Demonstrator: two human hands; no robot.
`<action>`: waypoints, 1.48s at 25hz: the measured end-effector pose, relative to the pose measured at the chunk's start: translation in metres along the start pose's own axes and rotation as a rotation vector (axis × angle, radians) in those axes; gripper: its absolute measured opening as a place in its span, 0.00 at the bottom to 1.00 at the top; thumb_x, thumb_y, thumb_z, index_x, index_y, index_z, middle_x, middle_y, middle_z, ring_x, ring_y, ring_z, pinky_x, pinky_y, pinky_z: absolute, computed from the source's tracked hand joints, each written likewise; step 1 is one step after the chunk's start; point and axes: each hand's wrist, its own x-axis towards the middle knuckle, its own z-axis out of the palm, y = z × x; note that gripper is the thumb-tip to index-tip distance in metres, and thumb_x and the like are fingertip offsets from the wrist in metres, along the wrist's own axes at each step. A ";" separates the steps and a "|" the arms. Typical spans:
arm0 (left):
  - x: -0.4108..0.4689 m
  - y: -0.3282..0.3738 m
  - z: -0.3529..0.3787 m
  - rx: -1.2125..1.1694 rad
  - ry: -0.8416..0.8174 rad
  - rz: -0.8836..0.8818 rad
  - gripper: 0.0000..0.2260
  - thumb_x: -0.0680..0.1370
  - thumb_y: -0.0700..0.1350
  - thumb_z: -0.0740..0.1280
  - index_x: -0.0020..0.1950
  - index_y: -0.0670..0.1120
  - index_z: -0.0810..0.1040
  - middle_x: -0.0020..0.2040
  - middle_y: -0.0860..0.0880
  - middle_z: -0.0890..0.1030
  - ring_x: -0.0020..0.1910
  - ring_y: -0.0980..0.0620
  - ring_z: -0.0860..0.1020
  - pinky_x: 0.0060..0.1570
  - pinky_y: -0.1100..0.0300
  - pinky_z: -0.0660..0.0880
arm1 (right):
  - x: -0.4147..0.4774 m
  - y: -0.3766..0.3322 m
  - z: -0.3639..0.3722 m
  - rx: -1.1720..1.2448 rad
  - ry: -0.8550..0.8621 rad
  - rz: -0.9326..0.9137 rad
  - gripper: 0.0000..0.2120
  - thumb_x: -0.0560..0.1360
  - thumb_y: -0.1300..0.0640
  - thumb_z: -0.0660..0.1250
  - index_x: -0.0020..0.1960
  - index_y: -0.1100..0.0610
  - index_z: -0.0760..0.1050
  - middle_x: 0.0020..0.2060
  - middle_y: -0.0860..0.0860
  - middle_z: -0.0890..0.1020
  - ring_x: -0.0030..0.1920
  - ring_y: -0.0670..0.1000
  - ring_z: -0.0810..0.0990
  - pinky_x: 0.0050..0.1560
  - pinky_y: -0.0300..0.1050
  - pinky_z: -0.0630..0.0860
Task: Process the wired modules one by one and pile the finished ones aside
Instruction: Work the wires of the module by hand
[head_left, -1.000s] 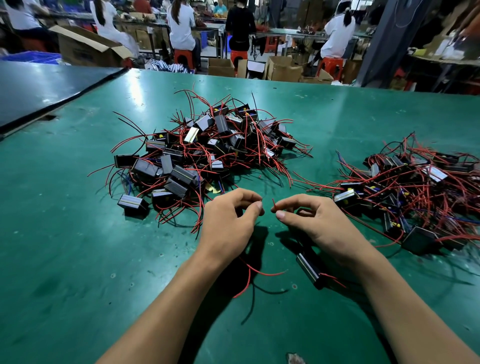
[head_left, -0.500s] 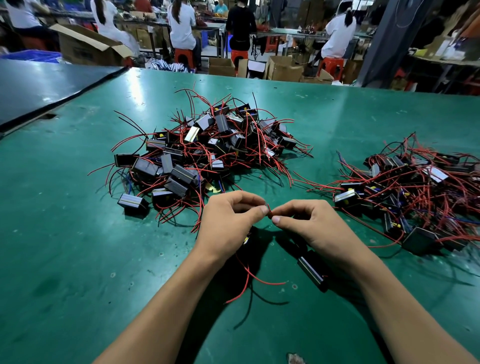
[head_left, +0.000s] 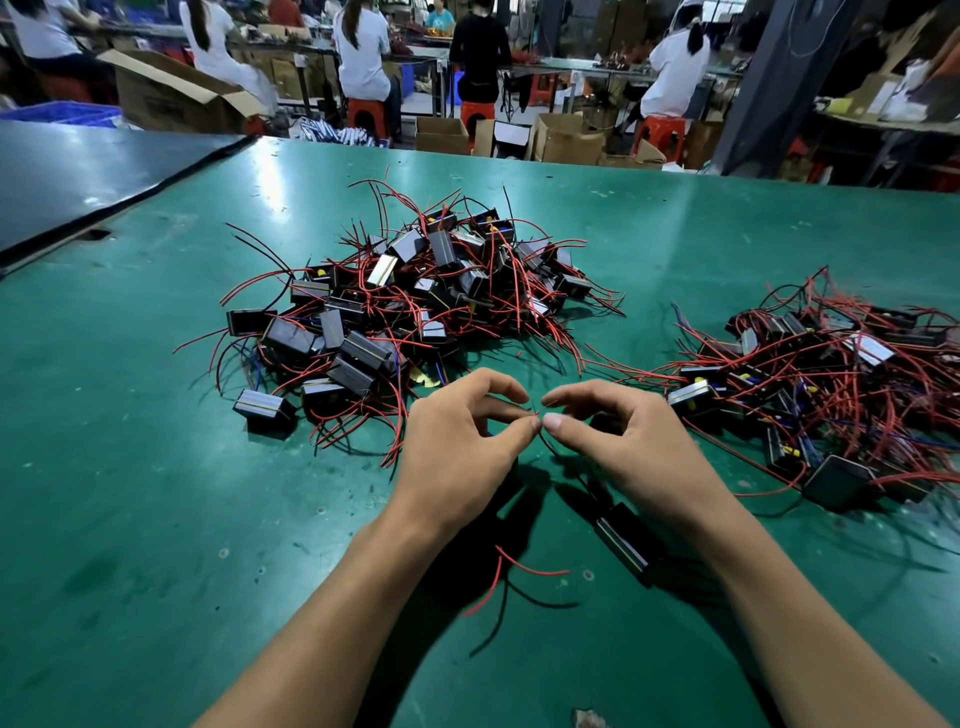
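Note:
One small black module (head_left: 623, 540) hangs below my right wrist, just above the green table (head_left: 156, 519), with red and black wires (head_left: 501, 571) trailing under my hands. My left hand (head_left: 457, 447) and my right hand (head_left: 618, 441) meet fingertip to fingertip over the table's middle, and both pinch thin wire ends of that module between thumb and forefinger. A big heap of black modules with red wires (head_left: 415, 301) lies behind my left hand. A second heap (head_left: 831, 384) lies to the right of my right hand.
A dark table (head_left: 78, 171) adjoins the green one at the far left. Beyond the far edge, several people sit on red stools among cardboard boxes (head_left: 176, 98). A small scrap (head_left: 587, 719) lies at the table's near edge.
My fingertips, slightly apart a second ago, came together on the wire ends and stay joined. The hanging module and loose wires barely shifted.

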 end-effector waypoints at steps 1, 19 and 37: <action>0.000 0.000 0.000 0.017 0.003 0.020 0.07 0.71 0.45 0.77 0.44 0.51 0.80 0.37 0.60 0.85 0.29 0.54 0.76 0.31 0.69 0.68 | 0.000 -0.002 0.000 -0.002 0.011 -0.026 0.06 0.74 0.53 0.75 0.50 0.45 0.84 0.41 0.46 0.85 0.36 0.45 0.78 0.39 0.40 0.75; 0.002 -0.001 -0.001 0.112 -0.071 -0.005 0.02 0.74 0.48 0.74 0.45 0.51 0.86 0.39 0.57 0.85 0.39 0.60 0.79 0.43 0.62 0.75 | 0.000 -0.003 0.005 -0.017 0.049 -0.056 0.00 0.74 0.55 0.74 0.45 0.52 0.84 0.38 0.49 0.86 0.38 0.45 0.80 0.44 0.47 0.77; 0.000 0.002 0.001 0.160 -0.087 0.017 0.01 0.73 0.46 0.75 0.42 0.50 0.86 0.29 0.61 0.78 0.32 0.68 0.76 0.36 0.76 0.68 | -0.001 -0.014 0.010 -0.098 0.107 0.000 0.10 0.76 0.52 0.72 0.38 0.56 0.82 0.28 0.44 0.77 0.31 0.43 0.71 0.36 0.38 0.69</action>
